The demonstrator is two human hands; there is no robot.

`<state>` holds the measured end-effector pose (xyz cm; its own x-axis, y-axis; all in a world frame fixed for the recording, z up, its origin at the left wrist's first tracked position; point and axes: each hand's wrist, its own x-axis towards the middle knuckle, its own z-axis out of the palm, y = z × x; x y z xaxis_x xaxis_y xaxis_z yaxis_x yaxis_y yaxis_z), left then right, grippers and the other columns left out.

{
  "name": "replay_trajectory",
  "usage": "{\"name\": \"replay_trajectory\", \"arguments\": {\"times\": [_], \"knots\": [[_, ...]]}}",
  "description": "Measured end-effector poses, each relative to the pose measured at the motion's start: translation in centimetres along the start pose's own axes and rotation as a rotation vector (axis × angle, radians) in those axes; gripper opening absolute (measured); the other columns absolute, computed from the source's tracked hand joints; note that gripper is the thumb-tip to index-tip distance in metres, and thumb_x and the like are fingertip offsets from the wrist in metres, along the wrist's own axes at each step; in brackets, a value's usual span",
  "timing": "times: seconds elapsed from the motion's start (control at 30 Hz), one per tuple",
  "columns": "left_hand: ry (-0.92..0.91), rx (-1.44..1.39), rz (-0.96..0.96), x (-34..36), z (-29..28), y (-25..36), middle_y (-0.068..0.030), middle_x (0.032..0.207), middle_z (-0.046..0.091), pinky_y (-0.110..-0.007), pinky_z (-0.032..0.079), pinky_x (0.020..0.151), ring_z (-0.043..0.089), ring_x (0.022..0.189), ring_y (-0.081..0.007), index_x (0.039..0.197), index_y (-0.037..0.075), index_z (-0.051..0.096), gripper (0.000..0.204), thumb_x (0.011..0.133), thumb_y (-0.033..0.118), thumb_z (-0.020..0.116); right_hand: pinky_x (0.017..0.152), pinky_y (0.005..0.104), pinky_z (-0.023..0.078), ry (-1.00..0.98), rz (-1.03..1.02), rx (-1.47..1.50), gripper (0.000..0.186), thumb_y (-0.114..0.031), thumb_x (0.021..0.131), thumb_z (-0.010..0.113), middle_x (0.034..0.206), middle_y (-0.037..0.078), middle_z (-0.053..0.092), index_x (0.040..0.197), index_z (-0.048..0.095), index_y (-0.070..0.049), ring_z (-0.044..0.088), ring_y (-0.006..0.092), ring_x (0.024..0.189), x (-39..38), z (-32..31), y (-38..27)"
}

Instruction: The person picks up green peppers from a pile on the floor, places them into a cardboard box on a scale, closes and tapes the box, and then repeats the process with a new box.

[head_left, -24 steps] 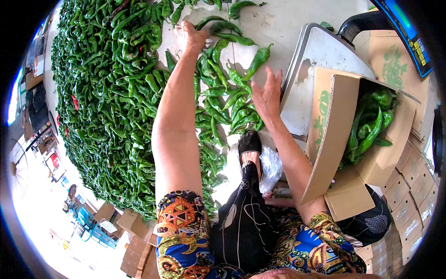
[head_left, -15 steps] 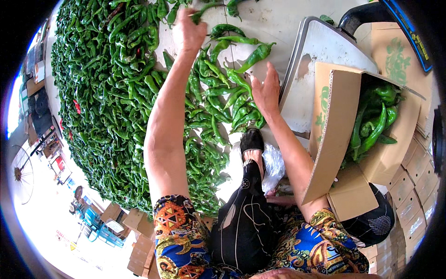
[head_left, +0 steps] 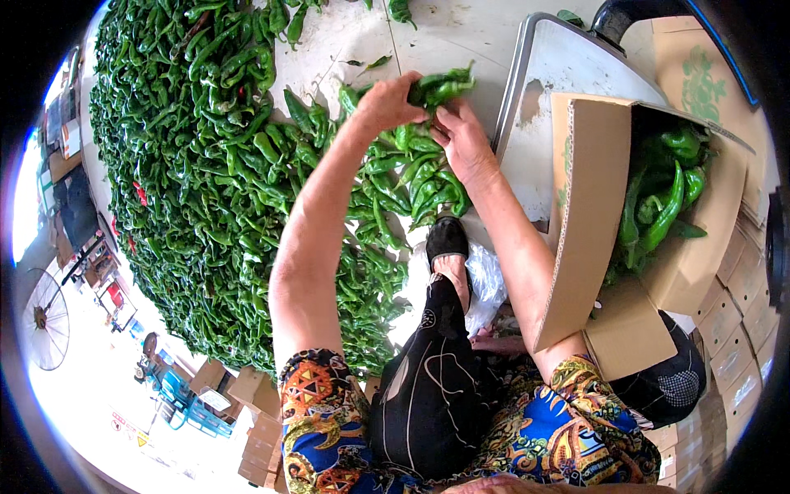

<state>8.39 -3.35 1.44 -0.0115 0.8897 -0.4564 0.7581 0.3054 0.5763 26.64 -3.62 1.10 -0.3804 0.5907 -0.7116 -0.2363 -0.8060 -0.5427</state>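
fingers (head_left: 405,82) of left hand (head_left: 385,105) grip green peppers (head_left: 448,86), right hand (head_left: 466,146) against them

Held bunch of green peppers (head_left: 444,87): glossy, dark, side by side, partly hidden; free ends point toward 2 o'clock. Near 6 o'clock of bunch, loose peppers (head_left: 428,191): green, curved, overlapping. Toward 8 o'clock, dense heap of peppers (head_left: 193,177): mostly green, few red.
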Motion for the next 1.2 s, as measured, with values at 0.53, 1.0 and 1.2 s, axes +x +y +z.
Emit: {"name": "replay_trajectory", "arguments": {"times": [0.53, 1.0, 1.2], "knots": [[0.467, -1.037, 0.007, -15.8, -6.8, 17.5, -0.0191, 0.12, 0.065, -0.036, 0.059, 0.083, 0.068, 0.097, -0.0247, 0.131, 0.004, 0.056, 0.051, 0.087, 0.02, 0.075, 0.111, 0.0502, 0.03, -0.004, -1.061, -0.803, 0.076, -0.007, 0.09, 0.064, 0.143, 0.03, 0.041, 0.151, 0.022, 0.01, 0.038, 0.0405, 0.133, -24.2, 8.9, -8.9], [0.573, -0.645, 0.181, -14.9, -3.3, 17.0, -0.0132, 0.108, 0.073, -0.03, 0.06, 0.072, 0.071, 0.088, -0.0207, 0.126, 0.007, 0.064, 0.04, 0.088, 0.013, 0.074, 0.1, 0.0435, 0.048, -0.21, -0.992, -1.0, 0.041, -0.006, 0.093, 0.06, 0.141, 0.026, 0.047, 0.131, 0.05, 0.007, 0.053, 0.0321, 0.127, -33.6, 0.0, -14.3], [0.665, 0.145, -0.407, -10.8, -2.4, -3.7, -0.0218, 0.123, 0.065, -0.047, 0.049, 0.097, 0.06, 0.115, -0.0375, 0.137, 0.007, 0.052, 0.074, 0.077, 0.038, 0.079, 0.099, 0.0423, 0.05, -0.259, -0.669, -1.224, 0.054, -0.001, 0.084, 0.071, 0.14, 0.023, 0.049, 0.134, 0.051, 0.002, 0.057, 0.0357, 0.119, -20.9, 1.8, -1.1]]}}
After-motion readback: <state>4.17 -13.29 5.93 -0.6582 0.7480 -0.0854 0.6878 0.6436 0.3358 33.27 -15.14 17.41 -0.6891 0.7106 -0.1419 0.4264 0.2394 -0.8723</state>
